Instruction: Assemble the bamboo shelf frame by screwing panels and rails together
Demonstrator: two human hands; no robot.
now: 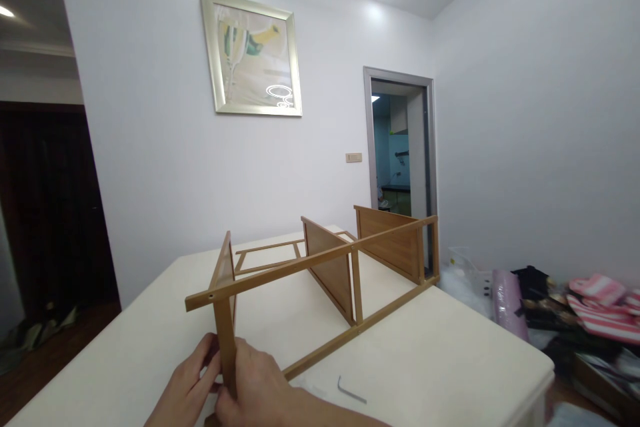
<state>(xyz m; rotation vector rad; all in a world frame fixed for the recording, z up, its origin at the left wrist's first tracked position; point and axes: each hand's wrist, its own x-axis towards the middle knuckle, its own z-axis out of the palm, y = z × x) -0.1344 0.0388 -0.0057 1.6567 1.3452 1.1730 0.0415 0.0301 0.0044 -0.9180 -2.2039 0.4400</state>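
Observation:
A brown wooden shelf rack lies on its side on the white table. Its shelf panels stand upright between two ladder-like side frames. At the near end, my right hand wraps round the short upright crosspiece of the upper side frame. My left hand is just left of that crosspiece, its fingers curled in against it; what they pinch, if anything, is hidden. On the tabletop, right of my right hand, rests an L-shaped hex key.
A purple plastic-wrapped roll, a pink-and-white striped cloth and other items are piled right of the table. Behind the table, a framed picture hangs on the wall, left of a doorway. A dark door is at far left.

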